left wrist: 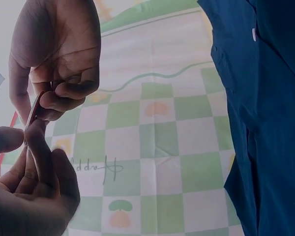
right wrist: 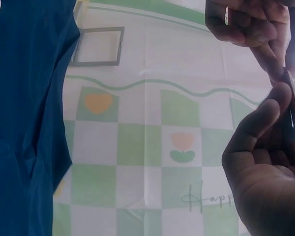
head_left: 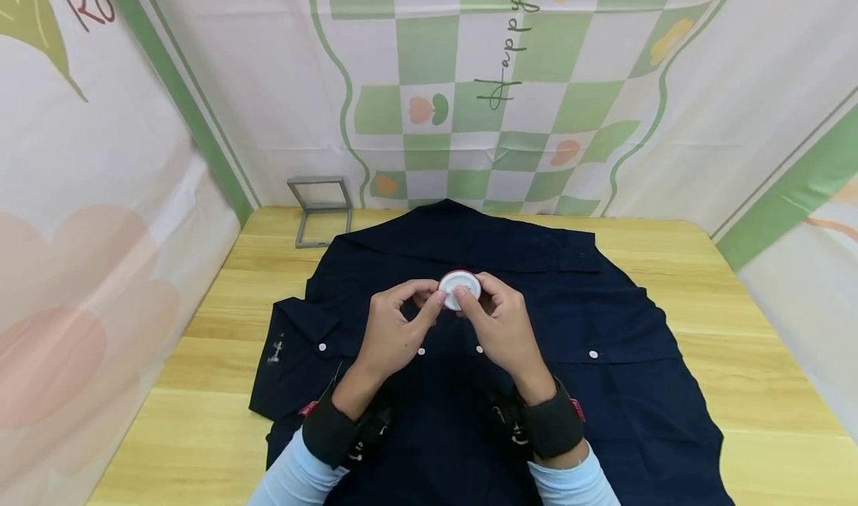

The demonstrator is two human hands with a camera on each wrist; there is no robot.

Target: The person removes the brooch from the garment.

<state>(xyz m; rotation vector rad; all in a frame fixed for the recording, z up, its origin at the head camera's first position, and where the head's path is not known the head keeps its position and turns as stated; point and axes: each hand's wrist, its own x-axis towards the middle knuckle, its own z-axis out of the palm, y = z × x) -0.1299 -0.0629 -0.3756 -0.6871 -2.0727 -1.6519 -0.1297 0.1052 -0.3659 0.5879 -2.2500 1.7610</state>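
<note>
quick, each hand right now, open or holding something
Left hand: closed, pinching the round badge by its edge.
Right hand: closed, holding the same round badge.

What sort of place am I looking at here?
Probably a small indoor work corner, perhaps screened off for the purpose: printed hangings stand behind and to both sides of a light wooden table, and a dark navy garment lies spread across it.
</note>
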